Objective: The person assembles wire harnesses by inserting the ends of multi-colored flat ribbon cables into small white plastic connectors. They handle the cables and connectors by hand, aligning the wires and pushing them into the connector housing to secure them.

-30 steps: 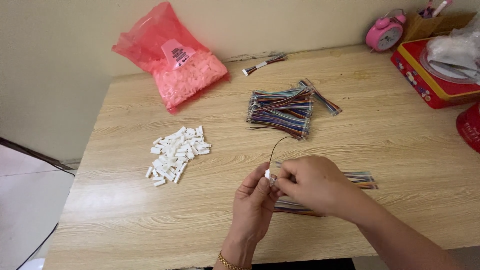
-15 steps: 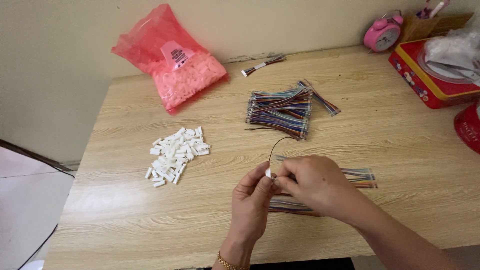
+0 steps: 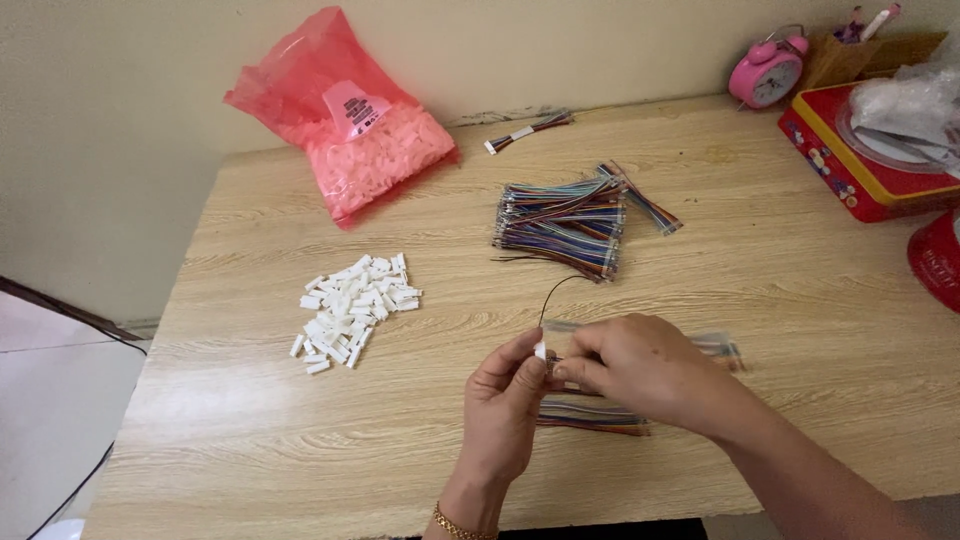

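My left hand (image 3: 507, 410) pinches a small white plastic connector (image 3: 541, 349) between thumb and fingers, above the near middle of the wooden table (image 3: 760, 300). My right hand (image 3: 640, 368) meets it from the right, its fingertips on a thin dark wire (image 3: 553, 293) that arcs up from the connector. Under my hands lies a short bundle of coloured wires (image 3: 590, 417). A pile of white connectors (image 3: 353, 308) lies to the left. A larger bundle of coloured wires (image 3: 568, 225) lies beyond my hands.
A pink plastic bag (image 3: 350, 130) of white parts sits at the back left. One finished wire lead (image 3: 528, 130) lies near the wall. A pink alarm clock (image 3: 765, 70), a red tin (image 3: 855, 165) and a red object (image 3: 938, 260) stand on the right.
My hands stay close together on the connector and wire. The view has shifted slightly; nothing on the table has moved.
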